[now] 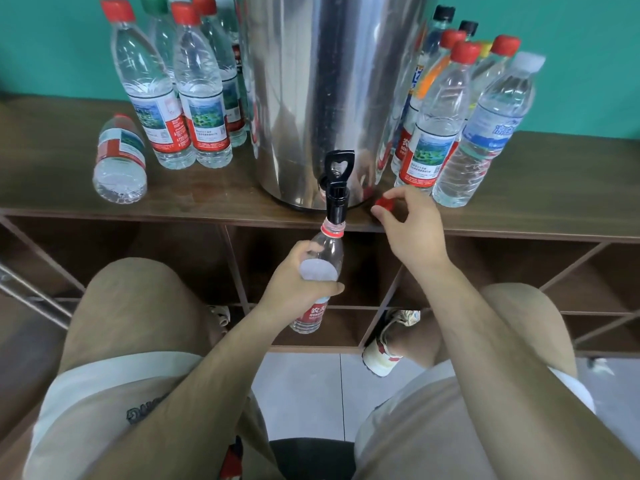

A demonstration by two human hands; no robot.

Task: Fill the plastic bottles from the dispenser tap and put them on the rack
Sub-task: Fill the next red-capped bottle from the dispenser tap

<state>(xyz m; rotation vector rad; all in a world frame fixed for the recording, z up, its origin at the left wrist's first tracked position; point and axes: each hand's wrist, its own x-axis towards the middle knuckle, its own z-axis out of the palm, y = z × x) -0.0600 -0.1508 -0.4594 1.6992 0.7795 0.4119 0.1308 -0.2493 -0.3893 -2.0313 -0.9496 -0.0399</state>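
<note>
Left hand (304, 282) grips clear plastic bottle (327, 251), long axis near upright, neck directly beneath black dispenser tap (336, 192); right hand (405, 230), pinching red screw cap (385, 203), lies nearer the tap

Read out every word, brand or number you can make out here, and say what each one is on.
"农夫", then "NONG" cut off: red label of the held bottle in the left hand.
"农": label of the red-capped bottle right of the dispenser.
"凉白": blue label of the white-capped bottle.
Too blurred: small print on the left bottles; dark print on the clothing.
</note>
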